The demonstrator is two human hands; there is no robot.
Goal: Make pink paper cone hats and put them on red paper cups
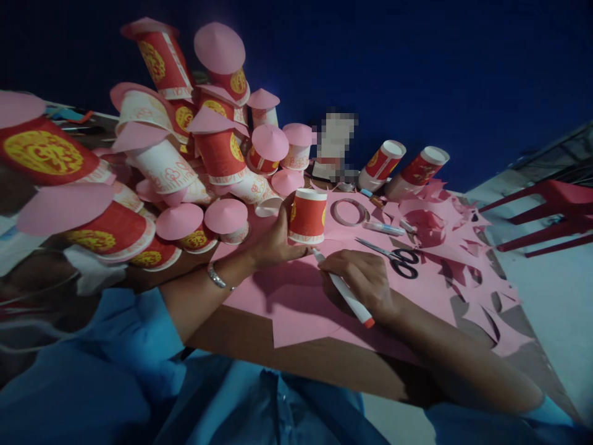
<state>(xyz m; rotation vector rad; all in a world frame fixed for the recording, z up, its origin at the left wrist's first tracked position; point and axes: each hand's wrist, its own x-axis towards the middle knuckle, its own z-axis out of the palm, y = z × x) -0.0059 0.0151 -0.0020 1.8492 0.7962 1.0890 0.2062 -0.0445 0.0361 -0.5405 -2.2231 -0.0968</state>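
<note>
A red paper cup [307, 216] with a white rim and yellow emblems is held by my left hand [274, 240], its fingers closed around the cup's left side and base. My right hand [364, 278] grips a white marker [345, 293] with a red end cap. The marker's tip points up and left, just below the cup's base; whether it touches is too small to tell. Beneath both hands lie pink paper sheets [296, 321]. Close to my right hand, grey scissors [393, 256] with dark handles rest partly spread on the paper.
Many paper cups with pink cone tops [217, 151] are piled on the left. A tape roll [345, 212] and a pen [382, 229] lie beyond the scissors. Pink paper scraps [463, 247] cover the right side. Two cup stacks [382, 164] stand behind, and a red stool [556, 204] is at right.
</note>
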